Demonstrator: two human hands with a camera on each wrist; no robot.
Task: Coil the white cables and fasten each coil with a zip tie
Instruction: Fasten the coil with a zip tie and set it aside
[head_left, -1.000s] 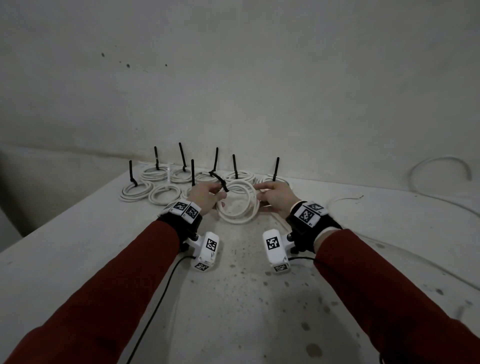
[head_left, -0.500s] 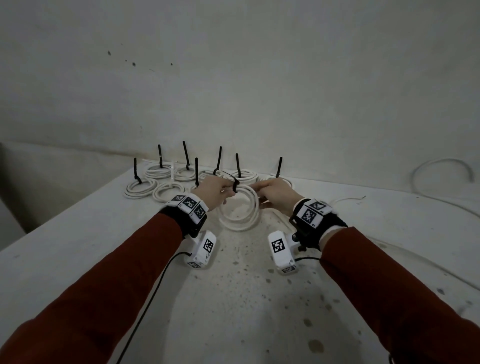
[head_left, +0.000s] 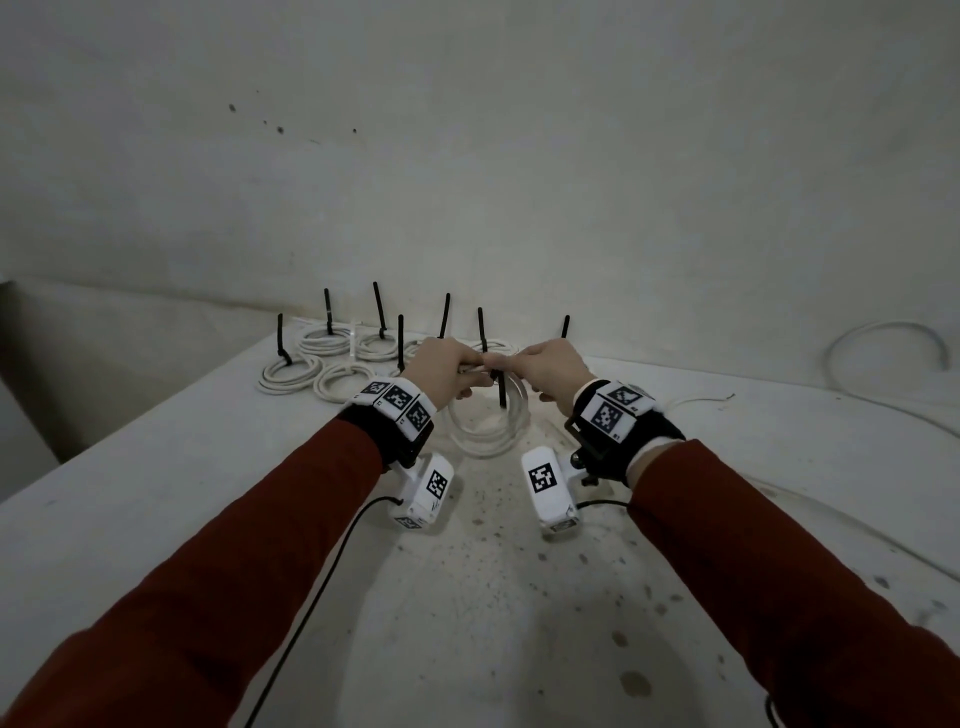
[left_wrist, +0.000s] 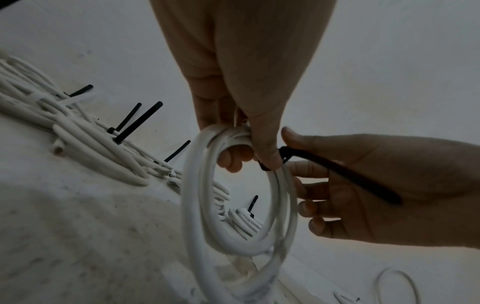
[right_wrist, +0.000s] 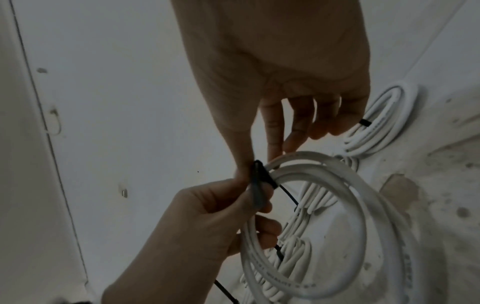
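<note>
Both hands hold a white cable coil (head_left: 488, 441) upright above the table (head_left: 156, 493), its lower rim near the surface. My left hand (head_left: 457, 371) grips the top of the coil (left_wrist: 197, 205), thumb in front and fingers curled through the ring. A black zip tie (head_left: 502, 389) wraps the coil right beside that thumb. My right hand (head_left: 535, 364) pinches the zip tie (right_wrist: 259, 170) at the wrap between thumb and forefinger. The zip tie's tail (left_wrist: 337, 172) runs across the right palm. The left hand (right_wrist: 257, 201) meets the right hand (right_wrist: 259, 162) at the tie.
Several tied coils (head_left: 337, 374) lie at the back left of the table, their black tie tails standing up. A loose white cable (head_left: 883, 338) loops at the right by the wall. The table's left edge drops off near the coils. The wall stands close behind.
Both hands have come together at the top of the coil and lifted it a little. The zip tie, slanting by the left hand before, now wraps the coil with its tail pointing down.
</note>
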